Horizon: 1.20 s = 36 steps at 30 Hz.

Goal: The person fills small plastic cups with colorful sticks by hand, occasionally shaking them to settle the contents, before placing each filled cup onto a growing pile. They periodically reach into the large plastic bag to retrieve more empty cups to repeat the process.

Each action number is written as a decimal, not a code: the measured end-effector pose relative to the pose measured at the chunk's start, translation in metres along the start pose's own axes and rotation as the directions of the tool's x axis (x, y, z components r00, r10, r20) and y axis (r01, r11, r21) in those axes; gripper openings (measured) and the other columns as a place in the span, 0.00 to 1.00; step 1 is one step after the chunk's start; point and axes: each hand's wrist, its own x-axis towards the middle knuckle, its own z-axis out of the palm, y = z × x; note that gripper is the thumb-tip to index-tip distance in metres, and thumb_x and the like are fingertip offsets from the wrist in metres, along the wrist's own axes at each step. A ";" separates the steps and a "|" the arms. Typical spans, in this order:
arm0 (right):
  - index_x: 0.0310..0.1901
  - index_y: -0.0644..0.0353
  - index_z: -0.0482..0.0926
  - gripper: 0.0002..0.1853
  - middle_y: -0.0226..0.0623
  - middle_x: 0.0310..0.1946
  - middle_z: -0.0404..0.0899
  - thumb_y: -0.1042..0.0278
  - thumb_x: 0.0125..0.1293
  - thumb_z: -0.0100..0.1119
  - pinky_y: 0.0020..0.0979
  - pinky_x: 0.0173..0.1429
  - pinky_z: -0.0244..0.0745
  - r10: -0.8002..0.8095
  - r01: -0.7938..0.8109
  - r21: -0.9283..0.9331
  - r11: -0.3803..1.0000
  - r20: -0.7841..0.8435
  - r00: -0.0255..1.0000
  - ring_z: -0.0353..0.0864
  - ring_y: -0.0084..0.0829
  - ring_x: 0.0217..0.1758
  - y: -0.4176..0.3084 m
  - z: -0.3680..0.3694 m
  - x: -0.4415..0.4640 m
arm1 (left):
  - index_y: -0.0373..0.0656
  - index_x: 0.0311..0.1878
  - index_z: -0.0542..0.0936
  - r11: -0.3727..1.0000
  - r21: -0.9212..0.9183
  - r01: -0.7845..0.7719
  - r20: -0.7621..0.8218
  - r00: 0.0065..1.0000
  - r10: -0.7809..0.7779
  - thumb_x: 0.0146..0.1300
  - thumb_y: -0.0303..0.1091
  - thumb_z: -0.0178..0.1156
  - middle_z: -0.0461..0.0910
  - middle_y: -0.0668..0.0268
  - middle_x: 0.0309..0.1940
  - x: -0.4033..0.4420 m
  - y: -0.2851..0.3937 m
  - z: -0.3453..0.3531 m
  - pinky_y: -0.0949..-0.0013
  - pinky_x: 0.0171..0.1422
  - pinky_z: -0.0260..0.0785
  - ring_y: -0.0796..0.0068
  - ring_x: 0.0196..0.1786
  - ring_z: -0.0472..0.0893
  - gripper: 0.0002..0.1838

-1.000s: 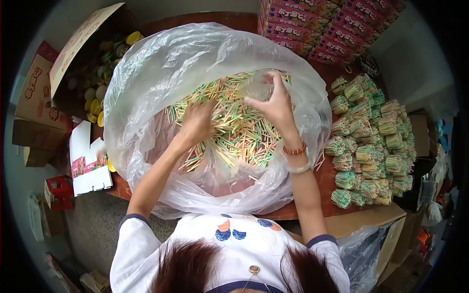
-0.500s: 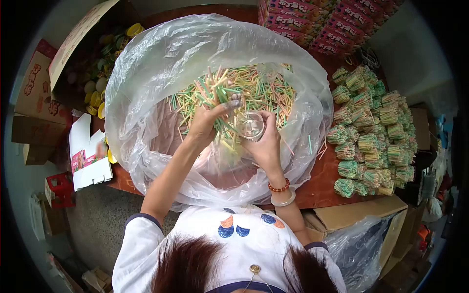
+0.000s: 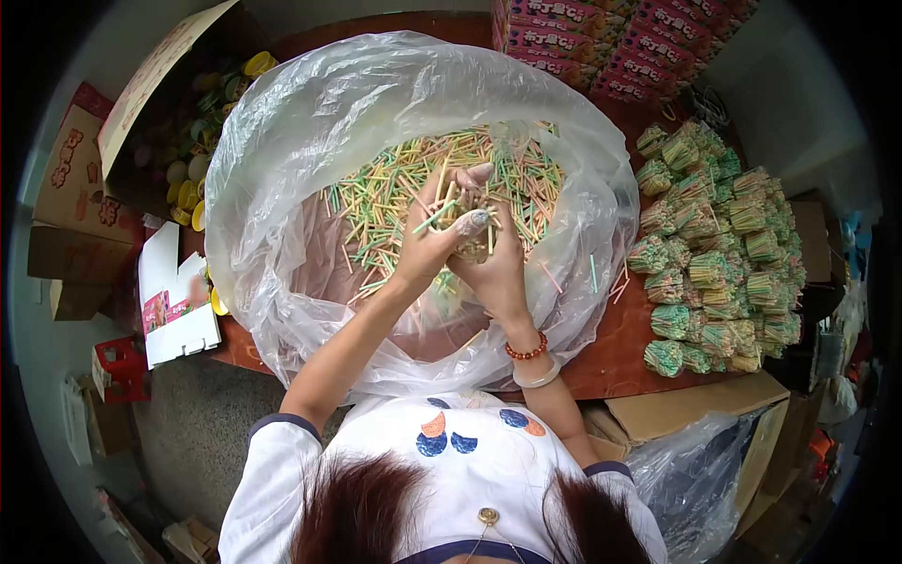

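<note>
Over the mouth of a big clear plastic bag (image 3: 282,122), my two hands are together. My left hand (image 3: 425,246) is curled around a few pastel sticks (image 3: 434,218), its thumb and fingers above the cup's mouth. My right hand (image 3: 498,273) grips a small clear cup (image 3: 474,248) from the side and below. Several sticks poke up around the cup between my hands; how many are inside it is hidden by my fingers. Beneath lies a heap of loose pink, yellow and green sticks (image 3: 376,188) in the bag.
Bundles of similar sticks (image 3: 714,273) are stacked on the red-brown table (image 3: 601,374) at right. Pink printed boxes (image 3: 554,42) stand at the back. An open carton (image 3: 164,66) with yellow items is at left, near white card pieces (image 3: 183,334). Another carton (image 3: 695,404) sits lower right.
The large handful of sticks in my left hand has shrunk to a few. My left hand has moved right, onto the cup, and now covers most of it.
</note>
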 end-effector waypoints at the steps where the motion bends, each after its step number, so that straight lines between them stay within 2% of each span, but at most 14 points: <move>1: 0.68 0.60 0.73 0.42 0.45 0.59 0.82 0.72 0.49 0.83 0.41 0.66 0.78 0.004 -0.004 0.000 1.000 0.002 1.000 0.84 0.42 0.62 -0.001 -0.001 0.001 | 0.42 0.61 0.75 0.998 0.061 -0.012 0.029 1.000 0.010 0.67 0.34 0.72 0.77 0.53 0.73 0.002 0.002 -0.002 0.58 0.80 0.65 0.61 0.77 0.74 0.23; 2: 0.69 0.61 0.72 0.42 0.42 0.59 0.83 0.73 0.51 0.82 0.39 0.67 0.77 0.032 -0.031 -0.008 0.999 0.035 0.999 0.84 0.38 0.62 0.012 0.001 0.000 | 0.42 0.61 0.76 0.993 0.120 -0.025 0.057 0.998 0.018 0.68 0.36 0.72 0.74 0.53 0.75 0.003 0.004 -0.004 0.57 0.82 0.62 0.60 0.80 0.71 0.22; 3: 0.69 0.62 0.73 0.43 0.43 0.58 0.83 0.71 0.50 0.84 0.39 0.66 0.79 0.080 -0.086 0.109 0.990 0.056 0.995 0.84 0.38 0.61 0.020 0.005 0.003 | 0.42 0.67 0.74 0.963 0.270 0.003 0.093 0.995 -0.029 0.69 0.64 0.65 0.67 0.51 0.80 0.006 0.007 -0.005 0.55 0.86 0.56 0.55 0.83 0.66 0.37; 5: 0.70 0.64 0.72 0.44 0.39 0.59 0.83 0.71 0.52 0.85 0.34 0.64 0.80 0.287 -0.330 0.338 0.881 0.173 0.942 0.83 0.29 0.60 0.030 -0.003 0.008 | 0.41 0.73 0.72 0.970 0.237 0.052 0.101 0.992 -0.078 0.71 0.69 0.58 0.68 0.52 0.80 0.014 0.014 -0.014 0.55 0.89 0.50 0.57 0.85 0.63 0.43; 7: 0.71 0.65 0.71 0.43 0.36 0.58 0.83 0.78 0.52 0.83 0.31 0.63 0.81 0.252 -0.256 0.473 0.843 0.072 0.965 0.83 0.26 0.58 0.034 -0.008 0.013 | 0.43 0.81 0.67 0.939 0.342 0.038 0.143 0.985 -0.092 0.74 0.63 0.53 0.66 0.53 0.81 0.022 0.027 -0.044 0.52 0.91 0.46 0.57 0.86 0.61 0.42; 8: 0.71 0.66 0.71 0.44 0.35 0.56 0.83 0.81 0.51 0.82 0.30 0.62 0.81 0.262 -0.268 0.269 0.925 0.059 0.963 0.84 0.26 0.56 0.044 -0.019 0.016 | 0.45 0.82 0.65 0.869 0.475 0.138 0.056 0.981 -0.186 0.69 0.58 0.59 0.65 0.52 0.82 0.015 0.040 -0.053 0.48 0.91 0.48 0.55 0.87 0.59 0.43; 9: 0.71 0.65 0.71 0.44 0.35 0.54 0.83 0.82 0.51 0.81 0.29 0.59 0.82 0.306 -0.295 0.461 0.837 0.052 0.951 0.84 0.25 0.54 0.044 -0.027 0.021 | 0.47 0.84 0.62 0.708 0.706 0.023 0.175 0.963 -0.205 0.65 0.54 0.64 0.62 0.51 0.83 0.014 0.045 -0.073 0.46 0.91 0.47 0.53 0.88 0.57 0.47; 11: 0.69 0.65 0.70 0.41 0.35 0.53 0.83 0.84 0.52 0.78 0.29 0.56 0.83 0.189 -0.187 0.195 0.963 0.008 0.982 0.85 0.25 0.51 0.042 -0.044 0.025 | 0.50 0.88 0.52 0.263 0.929 -0.261 0.344 0.870 -0.353 0.49 0.40 0.79 0.55 0.49 0.86 0.010 0.041 -0.094 0.43 0.94 0.40 0.47 0.89 0.51 0.63; 13: 0.68 0.63 0.70 0.39 0.35 0.51 0.83 0.86 0.53 0.74 0.28 0.53 0.84 0.264 -0.265 0.265 0.927 0.042 0.964 0.85 0.25 0.49 0.030 -0.055 0.028 | 0.53 0.89 0.48 0.141 0.929 -0.342 0.364 0.782 -0.506 0.44 0.37 0.81 0.53 0.50 0.87 0.006 0.027 -0.088 0.42 0.95 0.35 0.43 0.90 0.48 0.70; 19: 0.72 0.64 0.68 0.36 0.36 0.57 0.81 0.87 0.64 0.70 0.31 0.59 0.85 0.427 -0.434 0.525 0.732 0.141 0.893 0.85 0.28 0.56 0.031 -0.070 0.008 | 0.50 0.87 0.55 0.194 0.861 -0.470 0.493 0.674 -0.551 0.36 0.37 0.83 0.59 0.52 0.85 0.060 -0.008 -0.065 0.44 0.94 0.39 0.48 0.89 0.53 0.70; 23: 0.66 0.65 0.73 0.31 0.33 0.51 0.82 0.88 0.61 0.69 0.28 0.54 0.86 0.475 -0.484 0.577 0.658 0.180 0.861 0.85 0.24 0.50 0.030 -0.074 0.004 | 0.44 0.84 0.59 0.207 0.817 -0.539 0.560 0.654 -0.509 0.46 0.39 0.81 0.67 0.48 0.79 0.086 -0.013 -0.086 0.50 0.91 0.53 0.45 0.81 0.67 0.61; 27: 0.70 0.65 0.71 0.36 0.33 0.55 0.82 0.88 0.59 0.71 0.29 0.60 0.83 0.488 -0.490 0.564 0.664 0.169 0.856 0.84 0.25 0.55 0.031 -0.074 -0.007 | 0.40 0.81 0.65 0.300 0.835 -0.462 0.549 0.663 -0.509 0.51 0.42 0.77 0.77 0.45 0.69 0.067 -0.015 -0.082 0.49 0.81 0.66 0.43 0.73 0.75 0.53; 30: 0.73 0.66 0.69 0.40 0.33 0.58 0.82 0.87 0.58 0.74 0.29 0.62 0.82 0.500 -0.539 0.543 0.644 0.234 0.834 0.83 0.25 0.58 0.030 -0.078 -0.020 | 0.39 0.80 0.67 0.070 0.899 -0.432 0.394 0.729 -0.559 0.47 0.42 0.78 0.79 0.47 0.61 0.021 -0.007 -0.053 0.46 0.69 0.76 0.42 0.65 0.79 0.54; 36: 0.71 0.66 0.71 0.38 0.34 0.58 0.83 0.86 0.58 0.76 0.31 0.65 0.81 0.499 -0.556 0.523 0.646 0.263 0.826 0.85 0.27 0.58 0.027 -0.082 -0.021 | 0.40 0.67 0.75 0.182 0.972 -0.146 0.220 0.834 -0.506 0.40 0.37 0.84 0.87 0.50 0.40 0.003 -0.019 -0.038 0.47 0.53 0.80 0.41 0.46 0.87 0.47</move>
